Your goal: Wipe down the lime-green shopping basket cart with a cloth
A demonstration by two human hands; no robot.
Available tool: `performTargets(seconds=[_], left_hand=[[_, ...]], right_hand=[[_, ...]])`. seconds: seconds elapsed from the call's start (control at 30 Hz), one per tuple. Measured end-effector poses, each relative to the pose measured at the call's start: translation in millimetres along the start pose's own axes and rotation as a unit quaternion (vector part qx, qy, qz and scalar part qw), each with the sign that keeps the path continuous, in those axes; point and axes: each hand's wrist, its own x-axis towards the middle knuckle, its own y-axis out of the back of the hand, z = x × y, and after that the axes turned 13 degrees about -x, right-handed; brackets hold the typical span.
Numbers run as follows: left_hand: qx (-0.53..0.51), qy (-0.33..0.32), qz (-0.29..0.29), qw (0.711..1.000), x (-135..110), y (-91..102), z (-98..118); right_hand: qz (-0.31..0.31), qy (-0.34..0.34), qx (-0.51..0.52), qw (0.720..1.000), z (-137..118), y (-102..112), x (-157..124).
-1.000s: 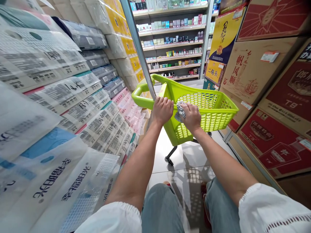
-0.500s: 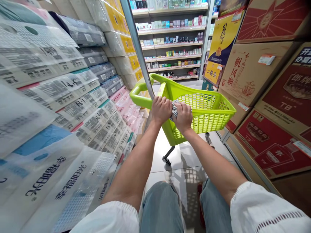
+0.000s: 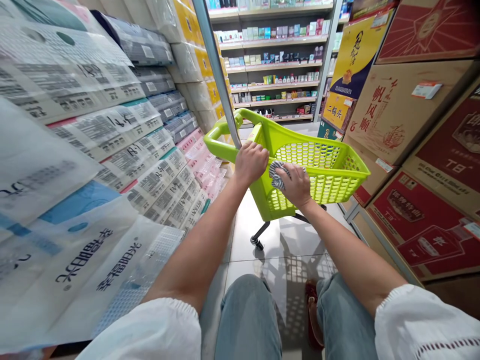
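A lime-green plastic shopping cart (image 3: 330, 172) on small wheels stands on the shiny tiled floor in front of me. My left hand (image 3: 250, 162) is closed round the near rim of the cart's basket. My right hand (image 3: 296, 184) presses a striped grey-and-white cloth (image 3: 276, 174) against the same rim, just right of the left hand. The basket looks empty inside. A metal pole (image 3: 219, 75) rises behind the left hand.
Stacked plastic-wrapped tissue packs (image 3: 93, 150) fill the left side of the narrow aisle. Red and brown cardboard cartons (image 3: 420, 150) are piled on the right. Shelves of small bottles and boxes (image 3: 273, 60) stand at the far end. My knees in grey trousers (image 3: 255, 320) are below.
My right hand with the cloth slid left against the left hand, then back to the right along the rim. The cart shifted slightly.
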Motion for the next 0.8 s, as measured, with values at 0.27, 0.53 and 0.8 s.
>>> performTargets(seconds=[0.27, 0.53, 0.8], left_hand=[[0.053, 0.022, -0.032, 0.998, 1, -12.3, -5], [0.005, 0.020, -0.016, 1.000, -1, -13.4, -13], [0.006, 0.014, -0.009, 1.000, -5, -15.5, -11]], right_hand=[[-0.030, -0.029, 0.006, 0.999, -41, -34, 10], [-0.132, 0.069, -0.003, 0.989, -40, -28, -8], [-0.029, -0.020, -0.007, 0.999, -34, -23, 17]])
